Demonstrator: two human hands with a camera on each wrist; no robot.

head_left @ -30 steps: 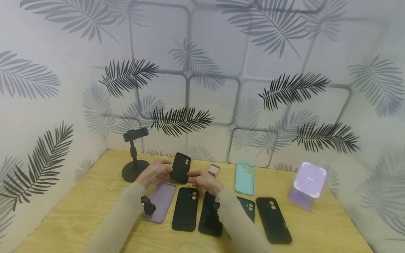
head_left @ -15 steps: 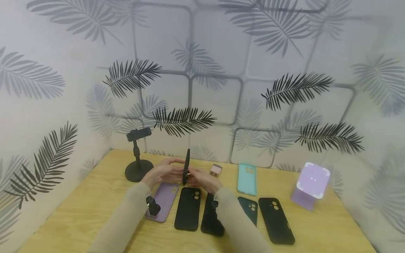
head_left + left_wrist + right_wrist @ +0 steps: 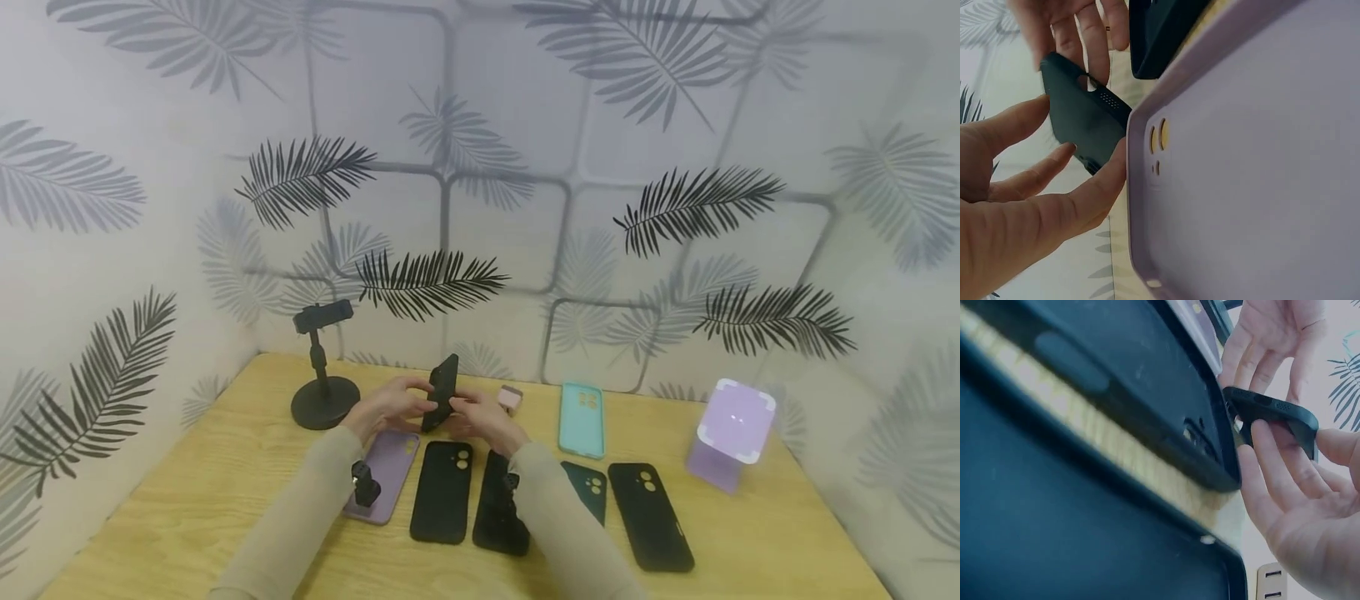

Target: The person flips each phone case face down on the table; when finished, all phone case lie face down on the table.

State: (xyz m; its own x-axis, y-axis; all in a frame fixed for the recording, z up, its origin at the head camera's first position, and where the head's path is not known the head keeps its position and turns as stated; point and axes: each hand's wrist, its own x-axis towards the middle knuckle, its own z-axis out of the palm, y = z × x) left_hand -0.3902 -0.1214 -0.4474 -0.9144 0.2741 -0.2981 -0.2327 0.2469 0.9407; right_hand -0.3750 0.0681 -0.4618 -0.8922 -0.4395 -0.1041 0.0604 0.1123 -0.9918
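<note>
While the black phone stand [image 3: 322, 367] waits at the far left of the table [image 3: 187, 508], the left hand [image 3: 386, 406] holds the black phone case [image 3: 442, 392] from its left side, thumb and fingers [image 3: 1054, 172] curled loosely round its edge. This case is lifted above the table, tilted and nearly edge-on to the head view, between both hands. The right hand [image 3: 480, 421] grips it from the other side, with fingers [image 3: 1272, 462] pressed on the rim. Below the hands lie a lilac case [image 3: 386, 471], then two black cases [image 3: 442, 492], a dark green case [image 3: 588, 492] and one more black case [image 3: 648, 517]. Behind them lies a teal case [image 3: 581, 421], and at the far right stands a lilac holder [image 3: 731, 433].
</note>
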